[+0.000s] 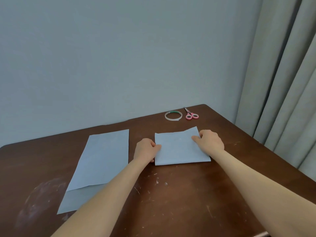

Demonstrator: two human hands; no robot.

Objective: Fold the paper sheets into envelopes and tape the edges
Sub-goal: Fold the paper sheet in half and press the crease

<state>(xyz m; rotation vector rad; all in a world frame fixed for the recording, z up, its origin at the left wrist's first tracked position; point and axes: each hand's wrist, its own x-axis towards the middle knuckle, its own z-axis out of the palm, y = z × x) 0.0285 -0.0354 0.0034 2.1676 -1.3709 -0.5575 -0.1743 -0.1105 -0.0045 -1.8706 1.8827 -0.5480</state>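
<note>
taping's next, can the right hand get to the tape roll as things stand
Probably yes, once it lets go. The right hand holds the folded pale blue paper sheet by its far right corner, and only bare brown wooden table lies between it and the thin white tape roll beyond.

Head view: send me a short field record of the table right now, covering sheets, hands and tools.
folded sheet: flat on the table, right of centre; its far right corner juts past the far edge
left hand: pinches the folded sheet's left edge
right hand: pinches its far right corner
flat sheets: two overlapping, left of the hands, untouched
tape roll: far side, left of the scissors, not touching them
scissors: pink handles, blades closed
tape on folded sheet: none visible
</note>
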